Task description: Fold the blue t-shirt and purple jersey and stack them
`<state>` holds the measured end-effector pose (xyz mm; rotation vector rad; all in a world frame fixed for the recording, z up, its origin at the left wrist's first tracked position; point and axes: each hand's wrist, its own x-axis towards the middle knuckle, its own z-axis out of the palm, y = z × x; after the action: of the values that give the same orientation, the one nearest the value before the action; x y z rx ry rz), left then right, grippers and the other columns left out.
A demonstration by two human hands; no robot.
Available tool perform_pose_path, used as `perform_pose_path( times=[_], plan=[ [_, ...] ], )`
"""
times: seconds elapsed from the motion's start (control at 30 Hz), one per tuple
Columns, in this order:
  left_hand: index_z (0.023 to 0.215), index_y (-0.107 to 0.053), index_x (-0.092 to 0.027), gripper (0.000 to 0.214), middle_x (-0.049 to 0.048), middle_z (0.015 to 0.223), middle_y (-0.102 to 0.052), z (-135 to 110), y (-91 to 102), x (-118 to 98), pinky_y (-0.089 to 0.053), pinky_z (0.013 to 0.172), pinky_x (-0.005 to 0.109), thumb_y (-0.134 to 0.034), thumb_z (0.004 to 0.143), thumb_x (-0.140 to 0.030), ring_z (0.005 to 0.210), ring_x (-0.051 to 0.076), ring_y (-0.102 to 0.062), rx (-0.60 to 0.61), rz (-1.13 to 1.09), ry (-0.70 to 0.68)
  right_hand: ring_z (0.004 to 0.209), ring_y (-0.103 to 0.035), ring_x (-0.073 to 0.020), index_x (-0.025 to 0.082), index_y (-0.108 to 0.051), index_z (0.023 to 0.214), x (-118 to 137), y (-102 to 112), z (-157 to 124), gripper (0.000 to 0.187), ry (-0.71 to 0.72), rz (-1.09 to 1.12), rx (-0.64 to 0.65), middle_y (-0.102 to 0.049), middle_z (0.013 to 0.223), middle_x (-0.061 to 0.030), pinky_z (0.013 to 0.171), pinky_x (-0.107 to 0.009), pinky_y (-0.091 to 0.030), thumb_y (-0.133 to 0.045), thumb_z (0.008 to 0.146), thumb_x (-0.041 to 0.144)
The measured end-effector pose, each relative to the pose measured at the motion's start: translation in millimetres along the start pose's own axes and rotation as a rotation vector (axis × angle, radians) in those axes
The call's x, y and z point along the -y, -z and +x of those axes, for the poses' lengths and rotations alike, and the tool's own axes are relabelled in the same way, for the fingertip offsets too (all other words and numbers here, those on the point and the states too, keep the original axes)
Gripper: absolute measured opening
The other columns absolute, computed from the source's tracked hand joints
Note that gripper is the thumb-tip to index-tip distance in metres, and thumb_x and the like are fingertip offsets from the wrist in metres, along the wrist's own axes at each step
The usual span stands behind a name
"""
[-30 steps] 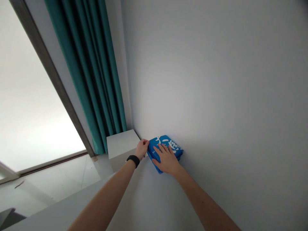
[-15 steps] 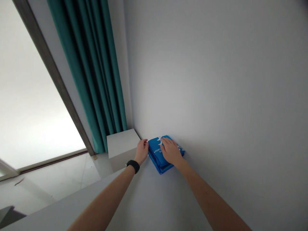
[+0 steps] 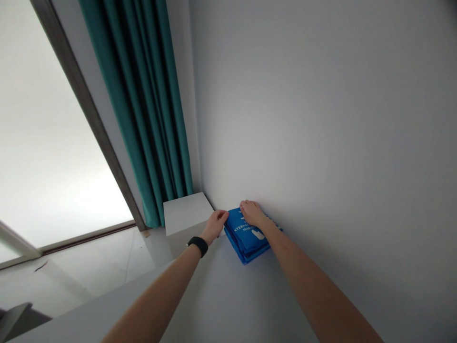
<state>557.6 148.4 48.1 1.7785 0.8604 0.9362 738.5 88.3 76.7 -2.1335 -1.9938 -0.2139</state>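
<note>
Two hands meet a folded blue cloth with white lettering (image 3: 246, 239) lying by the wall (image 3: 321, 119), long axis in line with the right hand (image 3: 253, 214), which rests flat and open on its far end; the left hand (image 3: 215, 225) curls at its left edge, grip unclear.

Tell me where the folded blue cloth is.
Head view, low centre: the folded blue cloth lies against the wall, left hand at its left edge, right hand on its far end.

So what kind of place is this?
Probably a room in a home, maybe a bedroom: a long green curtain beside a big window, a shiny floor and a folded blue cloth by the plain wall.
</note>
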Motion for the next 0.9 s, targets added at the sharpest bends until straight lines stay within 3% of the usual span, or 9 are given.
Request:
perform_pose_path(
  times=[0.17,0.27,0.4,0.6,0.7,0.8,0.9],
  plan=[
    [0.083,-0.066,-0.015,0.021,0.0058,0.081,-0.069,-3,-6.8,-2,-0.049,0.071,0.028,-0.056,0.088,-0.034,0.078,0.019,-0.063,-0.029,-0.014,0.045,0.103,-0.056,-0.0237,0.013,-0.058,0.104,1,4,-1,0.026,-0.035,-0.034,-0.02,-0.064,0.108,-0.015,0.094,-0.035,-0.035,-0.033,0.099,0.018],
    [0.086,-0.065,-0.016,0.018,0.0065,0.085,-0.07,-3,-7.7,-4,-0.05,0.074,0.029,-0.056,0.088,-0.031,0.082,0.02,-0.064,-0.062,0.016,0.044,0.103,-0.055,-0.0252,0.011,-0.056,0.105,-1,6,-1,0.026,-0.055,-0.031,-0.039,-0.062,0.11,-0.0174,0.092,-0.036,-0.037,-0.031,0.099,0.018],
    [0.092,-0.065,-0.017,0.019,0.0069,0.091,-0.071,-3,-5.9,-8,-0.049,0.079,0.031,-0.051,0.091,-0.03,0.087,0.021,-0.064,-0.075,0.083,0.015,0.098,-0.057,-0.0224,0.013,-0.057,0.107,-1,2,0,0.028,-0.016,0.011,-0.03,-0.064,0.107,-0.0138,0.088,-0.033,-0.04,-0.031,0.1,0.02],
    [0.085,-0.064,-0.018,0.023,0.0058,0.087,-0.07,1,-6.6,-5,-0.049,0.077,0.03,-0.051,0.092,-0.036,0.083,0.02,-0.065,-0.047,0.237,-0.016,0.124,-0.049,-0.021,0.012,-0.046,0.136,-3,-2,-3,0.042,0.009,0.052,-0.062,-0.056,0.134,-0.0145,0.104,-0.035,-0.034,-0.031,0.1,0.027],
    [0.083,-0.063,-0.017,0.02,0.0067,0.083,-0.07,1,-6.1,-3,-0.05,0.074,0.032,-0.052,0.09,-0.032,0.08,0.021,-0.065,-0.034,0.336,0.0,0.131,-0.043,-0.0232,0.011,-0.045,0.139,-6,0,-15,0.048,-0.03,0.045,-0.075,-0.05,0.141,-0.0159,0.108,-0.038,-0.03,-0.029,0.1,0.033],
    [0.098,-0.064,-0.016,0.019,0.0113,0.101,-0.069,-4,-2.5,-12,-0.048,0.087,0.041,-0.053,0.089,-0.028,0.099,0.026,-0.063,-0.036,0.44,-0.046,0.134,-0.041,-0.0267,0.013,-0.045,0.141,-9,-1,-33,0.053,-0.07,0.031,-0.063,-0.048,0.144,-0.0164,0.11,-0.043,-0.029,-0.031,0.099,0.043],
    [0.127,-0.054,-0.02,0.038,0.011,0.135,-0.057,-11,-2.2,-34,-0.034,0.108,0.045,-0.051,0.09,-0.027,0.128,0.027,-0.047,-0.004,0.499,-0.191,0.137,-0.038,-0.0287,0.013,-0.043,0.143,-11,-4,-49,0.059,-0.075,0.016,-0.035,-0.046,0.146,-0.0163,0.112,-0.046,-0.028,-0.033,0.097,0.049]
  ],
)
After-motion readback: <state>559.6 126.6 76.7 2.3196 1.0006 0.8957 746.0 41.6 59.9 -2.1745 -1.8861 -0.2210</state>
